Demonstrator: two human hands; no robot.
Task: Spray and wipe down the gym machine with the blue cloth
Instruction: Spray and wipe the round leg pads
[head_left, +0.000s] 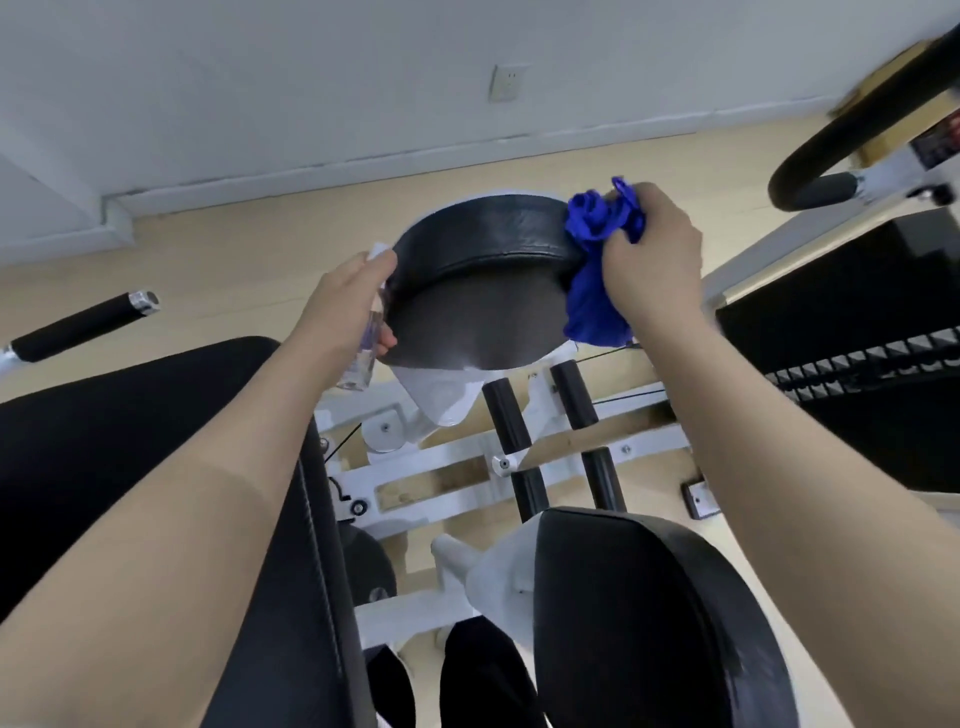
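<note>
A round black padded cushion (483, 234) of the white-framed gym machine (447, 467) sits in the middle of the head view. My right hand (654, 254) grips a bunched blue cloth (597, 260) and presses it against the cushion's right edge. My left hand (348, 301) holds a clear spray bottle (366, 348) at the cushion's left edge, with the bottle's white top (378, 252) poking out above my fingers. Both forearms reach forward over the machine.
A large black pad (130, 493) lies lower left and another black pad (660, 623) lower right. Black foam rollers (506, 415) stand below the cushion. A black handle (78, 325) juts out at left, a curved bar (852, 119) upper right. The wall with a socket (506, 82) lies beyond.
</note>
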